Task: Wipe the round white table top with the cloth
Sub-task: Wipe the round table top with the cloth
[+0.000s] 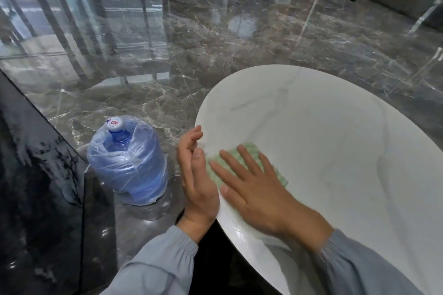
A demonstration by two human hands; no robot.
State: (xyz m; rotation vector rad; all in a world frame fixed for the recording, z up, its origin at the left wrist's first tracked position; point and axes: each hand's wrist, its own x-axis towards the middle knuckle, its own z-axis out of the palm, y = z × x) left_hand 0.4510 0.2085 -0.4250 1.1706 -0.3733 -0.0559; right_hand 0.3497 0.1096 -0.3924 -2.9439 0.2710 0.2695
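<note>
Right hand [254, 189], fingers spread, presses green cloth [251, 151] on table top [335, 127] — cloth mostly hidden; left hand [196, 175], fingers together, at the rim.

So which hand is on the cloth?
The right hand, spread flat on the green cloth; the left hand is upright beside the table, holding nothing.

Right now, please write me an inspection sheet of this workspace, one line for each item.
Surface: round white table top, faint grey veins.
Job's things: green cloth flat near the table's left edge.
Clutter: wrapped blue water bottle upright on the floor.
Grippers: right hand pressed flat on the cloth; left hand open beside the edge, holding nothing.
Cables: nothing seen.
Surroundings: glossy dark marble floor, glass panels.
</note>
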